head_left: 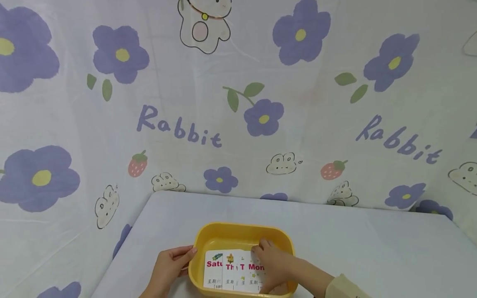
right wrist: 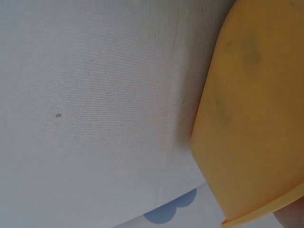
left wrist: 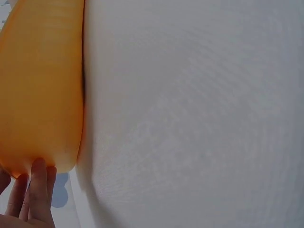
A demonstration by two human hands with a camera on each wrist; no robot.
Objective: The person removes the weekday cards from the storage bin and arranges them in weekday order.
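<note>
A yellow plastic basin [head_left: 238, 226] stands on the white table, low in the head view. Inside lie overlapping white cards with red weekday letters and Chinese characters: a "Satu" card [head_left: 213, 273] at left, a "Th" card [head_left: 229, 273], and a "Mon" card [head_left: 255, 273] at right. My left hand [head_left: 166, 266] pinches the basin's left rim, thumb on the edge; its fingers [left wrist: 40, 187] touch the outer wall in the left wrist view. My right hand [head_left: 277, 265] reaches into the basin and grips the "Mon" card, fingers at its top edge and thumb near its bottom. That card's right part is hidden.
The white tabletop [head_left: 354, 244] spreads around the basin. Behind it hangs a white cloth [head_left: 238, 66] printed with purple flowers, rabbits and the word "Rabbit". In the right wrist view, the basin's outer wall [right wrist: 261, 109] stands close by.
</note>
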